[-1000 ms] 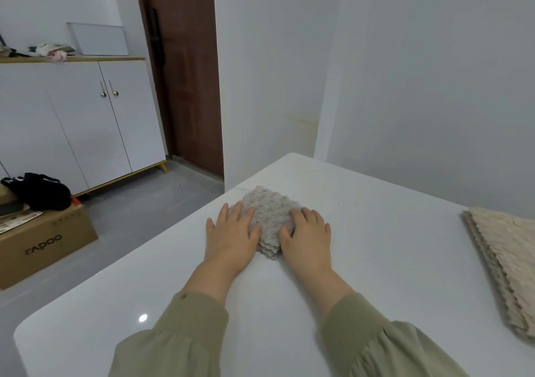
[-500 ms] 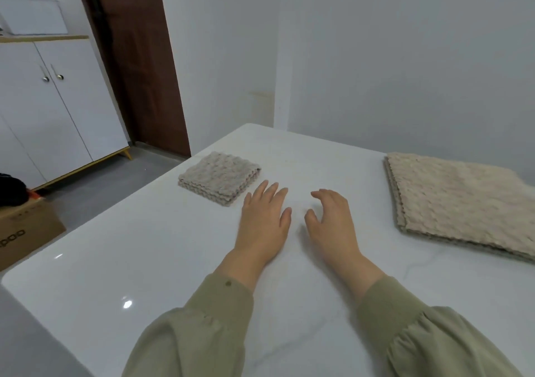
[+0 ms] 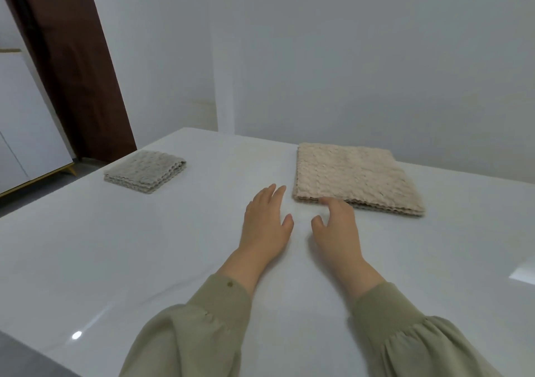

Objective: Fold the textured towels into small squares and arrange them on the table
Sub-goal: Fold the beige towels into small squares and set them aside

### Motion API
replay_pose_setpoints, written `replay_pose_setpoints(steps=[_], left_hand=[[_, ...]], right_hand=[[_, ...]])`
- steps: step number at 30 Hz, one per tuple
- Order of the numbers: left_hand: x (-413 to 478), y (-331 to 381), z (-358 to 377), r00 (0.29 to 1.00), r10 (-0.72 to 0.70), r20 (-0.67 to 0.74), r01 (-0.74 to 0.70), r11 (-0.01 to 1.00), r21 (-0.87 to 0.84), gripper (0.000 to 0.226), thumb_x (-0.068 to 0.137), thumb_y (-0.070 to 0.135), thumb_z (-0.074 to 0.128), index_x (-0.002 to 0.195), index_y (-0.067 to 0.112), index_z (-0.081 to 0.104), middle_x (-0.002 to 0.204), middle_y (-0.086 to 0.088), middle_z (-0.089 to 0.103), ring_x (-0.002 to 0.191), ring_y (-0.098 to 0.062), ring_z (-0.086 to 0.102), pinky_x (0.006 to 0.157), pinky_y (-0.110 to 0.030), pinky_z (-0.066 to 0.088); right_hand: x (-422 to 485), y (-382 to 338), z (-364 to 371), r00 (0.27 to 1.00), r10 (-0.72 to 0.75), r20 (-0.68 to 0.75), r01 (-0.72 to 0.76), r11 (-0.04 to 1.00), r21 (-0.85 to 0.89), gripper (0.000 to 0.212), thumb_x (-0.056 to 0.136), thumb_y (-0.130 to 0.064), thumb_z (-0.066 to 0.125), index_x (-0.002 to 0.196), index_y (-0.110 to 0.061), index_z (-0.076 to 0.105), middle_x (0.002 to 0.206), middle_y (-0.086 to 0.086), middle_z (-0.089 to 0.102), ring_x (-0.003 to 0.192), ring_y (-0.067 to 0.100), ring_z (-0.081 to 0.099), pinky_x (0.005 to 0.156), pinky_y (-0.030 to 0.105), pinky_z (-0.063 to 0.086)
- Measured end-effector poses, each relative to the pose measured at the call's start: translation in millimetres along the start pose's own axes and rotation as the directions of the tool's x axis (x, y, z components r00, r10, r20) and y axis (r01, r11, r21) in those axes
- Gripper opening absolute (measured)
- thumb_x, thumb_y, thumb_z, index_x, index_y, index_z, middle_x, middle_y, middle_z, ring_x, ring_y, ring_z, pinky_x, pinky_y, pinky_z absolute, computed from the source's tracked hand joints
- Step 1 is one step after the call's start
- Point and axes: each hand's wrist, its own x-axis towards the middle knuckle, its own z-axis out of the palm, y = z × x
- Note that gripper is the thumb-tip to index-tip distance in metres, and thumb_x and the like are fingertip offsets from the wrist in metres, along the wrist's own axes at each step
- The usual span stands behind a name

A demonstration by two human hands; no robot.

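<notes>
Head view: left hand (image 3: 266, 220) is lying flat on the table, fingers straight and together, holding nothing. Right hand (image 3: 337, 227) is hanging loosely curled and empty, with fingertips (image 3: 325, 201) reaching the near-left corner of the beige towel stack (image 3: 356, 175). They're probably touching it, but blur is hiding the contact. Grey folded towel (image 3: 144, 171) is sitting far-left, well apart. The cloth is looking soft, light and floppy, with layers likely to slide, so I'd be pinching the top layer at that corner. White table (image 3: 130, 275) is shining glossy, likely slick. Brown door (image 3: 66, 72) and white cabinet (image 3: 26, 133) are standing behind-left.
</notes>
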Motion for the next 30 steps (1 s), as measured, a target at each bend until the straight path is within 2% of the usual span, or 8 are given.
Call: replay_pose_setpoints(steps=[5,10,14,17,19,24,27,30], left_hand=[[1,46,41,1.0,-0.017,0.004,0.017,0.998,-0.067,0.061,0.091,0.019,0.05,0.147,0.016,0.026,0.155,-0.003,0.022,0.142,-0.018,0.017,0.116,-0.031,0.016],[20,57,61,0.998,0.037,0.043,-0.044,0.985,0.167,0.059,0.091,0.021,0.047,0.146,0.016,0.025,0.155,-0.004,0.019,0.143,-0.021,0.012,0.115,-0.038,0.016],[37,48,67,0.997,0.023,0.073,-0.04,0.967,0.251,0.06,0.091,0.021,0.046,0.147,0.018,0.023,0.156,-0.003,0.016,0.145,-0.023,0.007,0.115,-0.044,0.016],[51,42,71,0.999,0.013,0.038,-0.021,0.975,0.221,0.058,0.09,0.021,0.048,0.145,0.019,0.028,0.154,-0.001,0.024,0.143,-0.023,0.013,0.114,-0.044,0.019],[59,38,74,0.999,0.045,0.014,-0.047,0.98,0.195,0.054,0.089,0.021,0.051,0.141,0.02,0.037,0.148,0.0,0.036,0.139,-0.022,0.022,0.112,-0.042,0.024],[78,31,79,0.996,0.075,-0.041,-0.068,0.988,0.138,0.036,0.088,0.019,0.057,0.124,0.022,0.061,0.127,0.003,0.058,0.119,-0.022,0.043,0.096,-0.031,0.036],[87,29,79,0.995,0.041,-0.09,-0.038,0.999,0.034,0.024,0.091,0.021,0.057,0.112,0.019,0.068,0.115,0.003,0.064,0.109,-0.02,0.045,0.085,-0.022,0.034],[91,27,79,0.994,0.044,-0.096,-0.041,0.999,0.029,0.021,0.094,0.024,0.052,0.098,0.016,0.071,0.105,0.002,0.067,0.1,-0.021,0.046,0.08,-0.026,0.036]], right_hand=[[2,34,-32,0.999,0.038,-0.028,-0.038,0.999,-0.018,0.04,0.086,-0.007,0.053,0.126,-0.006,0.052,0.129,0.008,0.052,0.127,0.022,0.037,0.107,0.029,0.026],[17,58,-42,0.998,0.023,-0.054,-0.028,0.995,-0.099,0.042,0.082,-0.005,0.054,0.124,-0.004,0.053,0.126,0.011,0.053,0.123,0.026,0.039,0.107,0.032,0.028],[32,73,-41,0.994,-0.09,-0.069,0.07,0.965,-0.252,0.044,0.075,0.0,0.057,0.119,-0.001,0.057,0.119,0.015,0.058,0.117,0.034,0.046,0.104,0.038,0.03],[46,81,-38,0.991,-0.127,-0.044,0.106,0.941,-0.322,0.044,0.071,0.001,0.058,0.115,-0.002,0.059,0.116,0.015,0.059,0.115,0.037,0.048,0.102,0.044,0.034],[55,85,-36,0.991,-0.13,-0.034,0.111,0.933,-0.343,0.044,0.072,0.0,0.058,0.116,-0.004,0.058,0.118,0.013,0.059,0.116,0.036,0.048,0.102,0.047,0.035],[72,91,-30,0.998,-0.055,-0.014,0.046,0.931,-0.362,0.042,0.082,-0.011,0.059,0.124,-0.014,0.056,0.125,0.007,0.058,0.12,0.03,0.045,0.104,0.043,0.03],[79,94,-27,0.999,-0.025,-0.025,0.014,0.934,-0.358,0.035,0.086,-0.022,0.061,0.121,-0.017,0.06,0.122,0.004,0.061,0.118,0.027,0.046,0.102,0.041,0.032],[85,95,-27,0.999,-0.014,-0.034,0.001,0.932,-0.363,0.036,0.087,-0.038,0.061,0.118,-0.019,0.064,0.119,0.001,0.063,0.115,0.025,0.047,0.098,0.038,0.032]])
